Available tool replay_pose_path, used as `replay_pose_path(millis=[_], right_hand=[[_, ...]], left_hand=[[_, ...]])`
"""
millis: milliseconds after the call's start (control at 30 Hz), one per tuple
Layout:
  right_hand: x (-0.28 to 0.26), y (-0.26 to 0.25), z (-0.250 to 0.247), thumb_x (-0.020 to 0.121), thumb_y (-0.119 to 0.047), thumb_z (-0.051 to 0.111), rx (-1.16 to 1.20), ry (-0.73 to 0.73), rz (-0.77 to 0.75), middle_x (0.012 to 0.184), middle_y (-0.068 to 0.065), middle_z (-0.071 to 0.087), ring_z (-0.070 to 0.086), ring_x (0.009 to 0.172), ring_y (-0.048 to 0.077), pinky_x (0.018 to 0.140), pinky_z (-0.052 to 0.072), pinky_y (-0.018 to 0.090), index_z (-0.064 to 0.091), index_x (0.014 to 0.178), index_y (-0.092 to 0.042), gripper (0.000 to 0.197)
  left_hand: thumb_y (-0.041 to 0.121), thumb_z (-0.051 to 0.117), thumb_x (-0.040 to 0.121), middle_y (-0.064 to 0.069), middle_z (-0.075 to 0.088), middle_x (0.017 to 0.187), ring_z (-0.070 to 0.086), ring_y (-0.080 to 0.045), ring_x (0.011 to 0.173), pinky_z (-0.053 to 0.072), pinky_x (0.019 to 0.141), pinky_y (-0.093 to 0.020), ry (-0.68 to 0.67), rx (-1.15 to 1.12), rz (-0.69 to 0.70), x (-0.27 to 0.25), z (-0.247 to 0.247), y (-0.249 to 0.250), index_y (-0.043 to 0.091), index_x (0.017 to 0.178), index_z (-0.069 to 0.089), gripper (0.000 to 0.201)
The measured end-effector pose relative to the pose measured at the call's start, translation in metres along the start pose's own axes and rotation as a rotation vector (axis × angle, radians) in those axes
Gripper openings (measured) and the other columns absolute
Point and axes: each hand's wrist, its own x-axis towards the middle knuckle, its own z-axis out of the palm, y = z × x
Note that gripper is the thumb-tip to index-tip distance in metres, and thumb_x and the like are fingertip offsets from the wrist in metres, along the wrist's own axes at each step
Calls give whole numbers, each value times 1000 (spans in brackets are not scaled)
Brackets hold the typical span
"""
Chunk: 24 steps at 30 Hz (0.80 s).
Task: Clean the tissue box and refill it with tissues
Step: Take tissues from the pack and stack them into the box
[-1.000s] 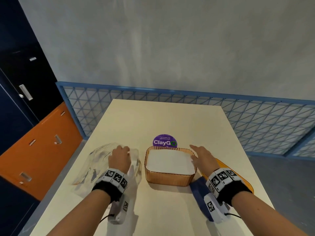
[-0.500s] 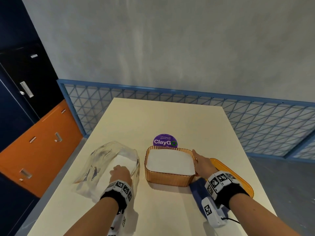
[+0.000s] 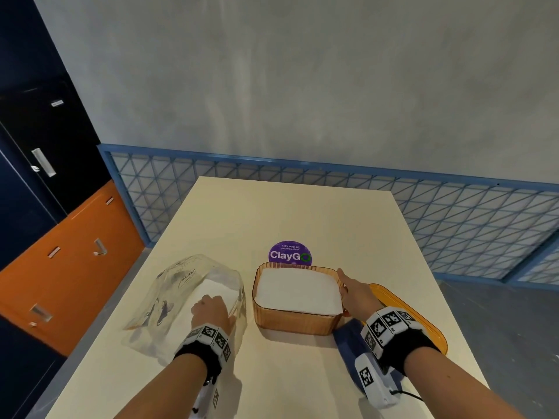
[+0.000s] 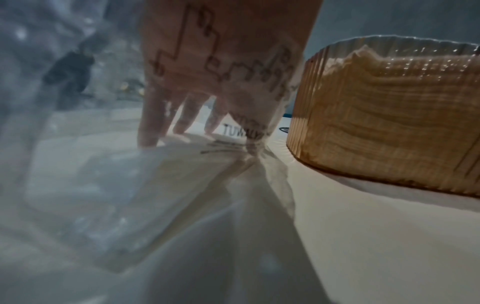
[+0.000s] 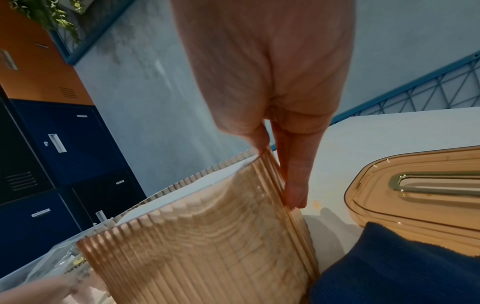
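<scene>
The amber ribbed tissue box (image 3: 295,324) stands mid-table, filled to the rim with white tissues (image 3: 298,290). My right hand (image 3: 354,295) is at its right wall. In the right wrist view the thumb sits on the rim and the fingers (image 5: 296,185) run down the outside, pinching the wall (image 5: 207,246). My left hand (image 3: 211,308) is at the clear plastic tissue bag (image 3: 178,285), left of the box. Seen through the plastic in the left wrist view, its straight fingers (image 4: 149,135) touch the white stack left in the bag.
The box's amber lid (image 3: 423,325) lies flat to the right, with a dark blue cloth (image 3: 348,340) partly on it. A purple round sticker (image 3: 289,253) is behind the box. Lockers stand to the left and a blue mesh fence behind the table.
My left hand drew back from the bag's far part to its near end. My right hand left the top of the tissues and settled on the box's right wall.
</scene>
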Motion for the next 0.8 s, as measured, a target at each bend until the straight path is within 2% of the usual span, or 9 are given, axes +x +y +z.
replay_pose_path(millis=[167,300,400,533,667,733,800], right_hand=[[-1,0,0,102,-13,27,-22,-10,0,126,16,57,56,111,26,90,45,27,3,151,-17,54],[-2,-1,-1,103,-14,27,-37,-16,-2,125,16,57,53,96,19,87,46,27,1,151,-16,55],[-1,0,-1,102,-15,27,-36,-18,5,125,16,57,56,104,23,88,46,27,2,151,-17,55],[0,-1,0,102,-14,28,-26,-30,20,124,17,57,49,92,17,78,40,22,2,151,-18,55],[2,0,1,102,-14,28,-51,-29,12,125,16,56,55,100,22,77,39,21,1,151,-18,56],[0,-1,0,102,-13,28,-67,-27,1,127,16,55,53,99,20,80,42,24,1,151,-17,55],[-1,-1,-3,102,-13,28,-78,-27,7,130,16,54,54,107,22,91,43,27,3,151,-16,55]], left_hand=[[24,42,95,-11,41,135,43,-27,127,38,107,-33,18,146,14,0,2,3,10,130,38,38],[16,35,97,-11,43,135,45,-25,125,39,104,-33,42,155,10,-1,3,4,8,131,38,35],[17,32,99,-10,43,135,45,-25,125,39,103,-32,58,124,10,-1,3,2,7,130,37,33],[13,41,96,-8,40,135,43,-23,126,42,100,-29,55,118,16,-1,2,-3,11,131,36,35],[9,38,96,-7,38,136,39,-22,128,42,100,-30,56,103,37,0,-5,-11,13,129,40,33],[9,36,97,-7,42,135,42,-22,127,41,102,-31,57,65,43,2,-12,-17,12,127,44,31],[10,38,96,-8,50,131,50,-22,122,42,100,-31,90,-17,40,2,-21,-23,10,123,48,28]])
